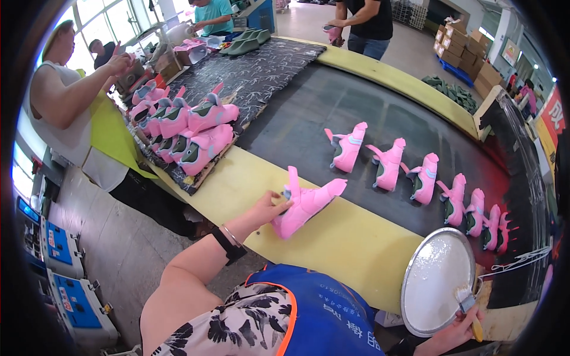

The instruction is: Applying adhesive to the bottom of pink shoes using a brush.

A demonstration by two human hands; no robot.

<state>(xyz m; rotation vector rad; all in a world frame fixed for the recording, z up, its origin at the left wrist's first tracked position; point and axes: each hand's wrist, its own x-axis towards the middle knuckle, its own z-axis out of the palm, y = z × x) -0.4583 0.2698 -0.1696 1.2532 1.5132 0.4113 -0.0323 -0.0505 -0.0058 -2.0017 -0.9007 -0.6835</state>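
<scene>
My left hand (271,207) grips a pink shoe upper (306,207) at its heel and collar, over the yellow near border of the work table. Its toe points right and its tongue sticks up. Low on the right, my right hand (456,333) is closed around a paintbrush (467,301) with a yellow handle. The bristles rest on the white liquid inside a round metal pan (404,296). Several similar pink shoe uppers (389,165) stand in a row on the dark belt (291,136), running toward the right end.
At the left, several more pink shoe uppers (205,113) are piled on a black patterned sheet (279,65), with green shoe parts (246,43) at its far end. A co-worker in a yellow apron (113,127) stands beside them. Another person (368,26) stands across the table.
</scene>
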